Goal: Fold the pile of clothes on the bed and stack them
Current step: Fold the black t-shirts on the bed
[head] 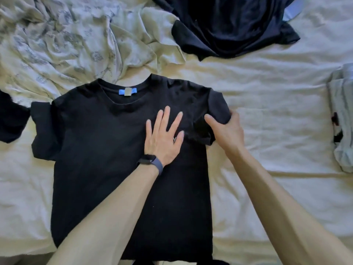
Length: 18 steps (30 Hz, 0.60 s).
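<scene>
A black T-shirt (107,150) with a blue neck label lies spread flat, front up, on the cream bed sheet (267,111). My left hand (163,136) presses flat on its chest, fingers straight and spread; a dark watch band is on that wrist. My right hand (227,129) grips the shirt's right sleeve, thumb over the cloth and fingers under it. The left sleeve lies out flat on the sheet.
A heap of dark navy clothes (233,29) lies at the back right. A crumpled patterned duvet (63,44) fills the back left. Another black garment (11,119) pokes in at the left edge. A folded grey garment (342,119) sits at the right edge.
</scene>
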Available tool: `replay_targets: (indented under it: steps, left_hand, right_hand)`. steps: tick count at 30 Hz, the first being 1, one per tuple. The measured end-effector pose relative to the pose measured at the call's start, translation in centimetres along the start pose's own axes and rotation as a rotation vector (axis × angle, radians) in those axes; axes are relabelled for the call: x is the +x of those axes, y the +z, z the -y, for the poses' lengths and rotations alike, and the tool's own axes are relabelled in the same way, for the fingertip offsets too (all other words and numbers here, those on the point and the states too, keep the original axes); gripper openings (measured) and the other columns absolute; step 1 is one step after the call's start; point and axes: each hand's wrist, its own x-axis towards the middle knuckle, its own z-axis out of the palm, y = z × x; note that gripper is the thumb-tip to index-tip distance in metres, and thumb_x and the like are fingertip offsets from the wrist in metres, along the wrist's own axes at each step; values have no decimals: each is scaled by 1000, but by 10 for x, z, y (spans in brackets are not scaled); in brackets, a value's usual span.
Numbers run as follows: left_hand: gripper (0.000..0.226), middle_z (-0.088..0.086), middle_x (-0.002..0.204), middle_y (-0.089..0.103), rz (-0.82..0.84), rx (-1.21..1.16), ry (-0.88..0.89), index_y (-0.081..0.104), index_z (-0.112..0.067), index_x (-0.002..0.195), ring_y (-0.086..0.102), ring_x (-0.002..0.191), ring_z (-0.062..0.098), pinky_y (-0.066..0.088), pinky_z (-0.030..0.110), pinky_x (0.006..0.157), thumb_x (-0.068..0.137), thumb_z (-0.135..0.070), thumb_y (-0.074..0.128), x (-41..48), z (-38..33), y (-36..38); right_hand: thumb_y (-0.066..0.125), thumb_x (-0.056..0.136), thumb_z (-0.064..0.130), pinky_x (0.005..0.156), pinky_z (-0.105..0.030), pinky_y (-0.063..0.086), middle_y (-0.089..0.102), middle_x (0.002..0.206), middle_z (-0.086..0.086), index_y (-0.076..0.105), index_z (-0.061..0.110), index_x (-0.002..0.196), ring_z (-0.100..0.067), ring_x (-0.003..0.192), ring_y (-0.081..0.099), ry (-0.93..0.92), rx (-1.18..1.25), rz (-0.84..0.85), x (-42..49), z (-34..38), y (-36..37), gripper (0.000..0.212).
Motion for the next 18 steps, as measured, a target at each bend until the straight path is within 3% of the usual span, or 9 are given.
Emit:
replay_targets:
  steps: [3, 6, 9, 12, 14, 16, 18]
  left_hand:
    - [59, -5, 168, -10, 71, 13, 24, 0, -47, 157, -9, 154, 21, 3, 65, 119, 102, -58, 20, 46, -20, -3]
    - [62, -10, 166, -19, 150, 34, -50, -10, -52, 153, -17, 153, 24, 1, 76, 110, 98, -68, 12, 63, -29, 2]
    - [67, -5, 166, -17, 183, 104, -78, -10, -50, 154, -16, 153, 28, 6, 79, 108, 95, -73, 11, 64, -35, 2]
    - [72, 9, 166, 6, 130, 67, -99, 14, -42, 155, 6, 151, 37, 14, 70, 113, 92, -75, 25, 72, -47, -9]
    - [68, 13, 159, 24, -20, 101, 53, 31, -33, 151, 27, 142, 37, 24, 56, 115, 93, -67, 39, 88, -58, -21]
    - [61, 7, 149, 39, -66, 162, 263, 41, -30, 145, 39, 134, 30, 30, 44, 111, 93, -59, 47, 112, -76, -35]
    - [47, 2, 127, 55, 0, 133, 328, 56, -28, 128, 50, 118, 26, 36, 39, 98, 91, -58, 53, 138, -100, -48]
  right_hand:
    - [80, 72, 28, 83, -40, 59, 73, 100, 1, 65, 24, 102, -17, 93, 70, 42, 60, 17, 45, 14, -22, 33]
    - [78, 62, 31, 83, -45, 62, 72, 88, 9, 68, 29, 83, -16, 89, 71, 20, 129, -224, 83, 20, -65, 23]
    - [75, 77, 36, 92, -40, 57, 66, 90, 13, 64, 31, 92, -16, 99, 68, 26, 61, -246, 87, 4, -72, 20]
    - [69, 88, 49, 94, -37, 55, 64, 92, 16, 59, 26, 106, -10, 98, 67, 79, 188, -318, 67, -15, -65, 31]
    - [69, 86, 59, 93, -41, 56, 66, 93, 17, 57, 28, 108, -3, 93, 67, 97, 321, -360, 48, -19, -62, 40]
    - [71, 79, 67, 92, -41, 58, 68, 93, 16, 58, 34, 100, 3, 88, 67, 114, 361, -301, 27, -28, -55, 42]
    - [73, 74, 70, 88, -42, 59, 71, 95, 14, 61, 34, 95, -2, 90, 69, 153, 362, -168, 7, -37, -47, 43]
